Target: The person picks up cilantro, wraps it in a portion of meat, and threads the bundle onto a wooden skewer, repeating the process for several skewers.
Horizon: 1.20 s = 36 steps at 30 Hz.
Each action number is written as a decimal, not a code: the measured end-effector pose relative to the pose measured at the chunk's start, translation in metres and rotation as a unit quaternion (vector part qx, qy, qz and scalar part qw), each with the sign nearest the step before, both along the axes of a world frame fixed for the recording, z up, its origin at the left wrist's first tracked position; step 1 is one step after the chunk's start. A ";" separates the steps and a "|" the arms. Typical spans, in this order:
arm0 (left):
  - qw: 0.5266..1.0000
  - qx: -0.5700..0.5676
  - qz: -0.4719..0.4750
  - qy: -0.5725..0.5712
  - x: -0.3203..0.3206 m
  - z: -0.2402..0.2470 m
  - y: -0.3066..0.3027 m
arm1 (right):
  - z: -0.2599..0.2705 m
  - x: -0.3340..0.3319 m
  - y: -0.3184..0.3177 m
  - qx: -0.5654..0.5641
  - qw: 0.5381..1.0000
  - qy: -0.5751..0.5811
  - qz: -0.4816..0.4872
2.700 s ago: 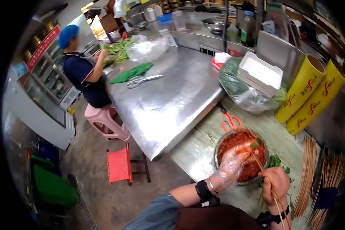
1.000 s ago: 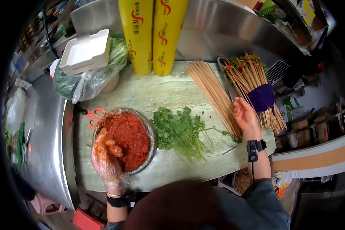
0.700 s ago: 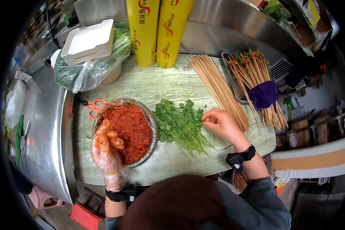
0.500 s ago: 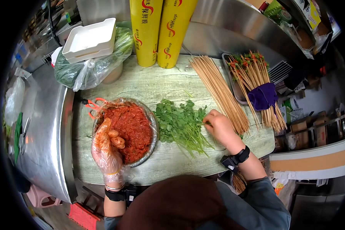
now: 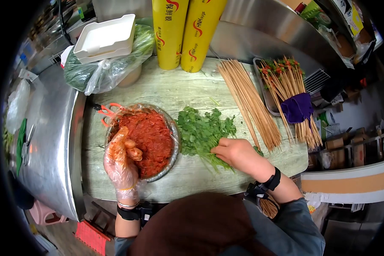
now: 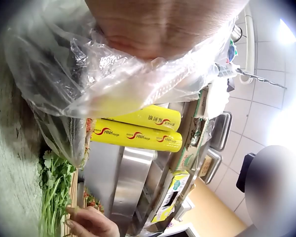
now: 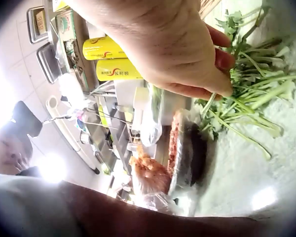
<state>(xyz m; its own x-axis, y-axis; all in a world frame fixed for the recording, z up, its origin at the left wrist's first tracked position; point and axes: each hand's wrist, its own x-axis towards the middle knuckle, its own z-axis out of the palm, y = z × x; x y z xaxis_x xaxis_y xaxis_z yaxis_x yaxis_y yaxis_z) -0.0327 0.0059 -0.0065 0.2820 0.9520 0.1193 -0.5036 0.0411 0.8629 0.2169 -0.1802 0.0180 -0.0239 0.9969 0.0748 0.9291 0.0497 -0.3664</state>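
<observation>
In the head view my left hand [image 5: 123,160] wears a clear plastic glove smeared red. It rests at the left side of a round, plastic-lined bowl [image 5: 175,149] of red minced paste [image 5: 147,138], its fingers loosely curled and holding nothing. To the right of the bowl lies a loose heap of cilantro [image 5: 200,130]. My bare right hand [image 5: 243,158] is over the heap's right side. The right wrist view shows its thumb and fingers pinching thin cilantro stems [image 7: 259,101] near the tabletop.
Bare wooden skewers [image 5: 251,106] lie right of the cilantro, beside a tray of tipped skewers under a purple cloth [image 5: 296,108]. Two yellow film rolls [image 5: 170,36] stand behind. Orange-handled scissors [image 5: 109,110] lie by the bowl; a white tray [image 5: 104,38] sits on bagged greens.
My right hand let go of two thin wooden sticks, then moved left from beside the skewers onto the cilantro. My left hand left the paste for the bowl's left side. The head view swung right.
</observation>
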 end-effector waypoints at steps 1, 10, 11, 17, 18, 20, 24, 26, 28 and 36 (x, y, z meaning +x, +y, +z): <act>1.000 0.002 -0.002 0.000 0.000 0.000 0.000 | -0.005 0.000 0.001 -0.017 0.999 -0.029 0.006; 1.000 0.008 0.013 0.003 0.001 -0.001 0.000 | 0.057 0.044 0.005 0.265 0.816 0.426 -0.289; 1.000 0.010 0.013 0.002 0.001 -0.001 0.000 | 0.064 0.048 0.005 0.286 0.775 0.501 -0.259; 1.000 0.003 -0.021 -0.005 -0.003 -0.003 0.003 | 0.039 0.053 0.016 0.124 0.824 0.493 -0.249; 1.000 0.008 -0.022 -0.001 -0.004 -0.005 0.003 | 0.044 0.048 0.020 0.121 0.806 0.525 -0.244; 1.000 0.011 -0.025 0.010 -0.004 -0.005 0.001 | 0.052 0.039 0.025 0.116 0.763 0.591 -0.234; 0.994 0.047 -0.057 0.079 0.008 0.019 -0.006 | 0.065 0.021 0.042 0.103 0.779 0.593 -0.172; 0.978 0.045 -0.103 0.173 0.010 0.041 -0.014 | 0.072 0.008 0.048 0.090 0.784 0.598 -0.142; 0.945 0.153 -0.166 0.236 0.014 0.049 -0.012 | 0.078 -0.006 0.054 0.079 0.803 0.582 -0.099; 0.799 0.411 -0.293 0.325 0.038 0.067 -0.017 | 0.080 -0.037 0.069 0.081 0.871 0.482 -0.041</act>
<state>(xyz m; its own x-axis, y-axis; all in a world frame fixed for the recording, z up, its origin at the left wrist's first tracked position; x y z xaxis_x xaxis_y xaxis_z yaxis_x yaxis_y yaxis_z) 0.0051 -0.0109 0.0608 0.9082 0.3077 0.2838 -0.0404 -0.6103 0.7911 0.1800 -0.1109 0.0984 0.1982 0.9668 0.1615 0.1958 0.1223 -0.9730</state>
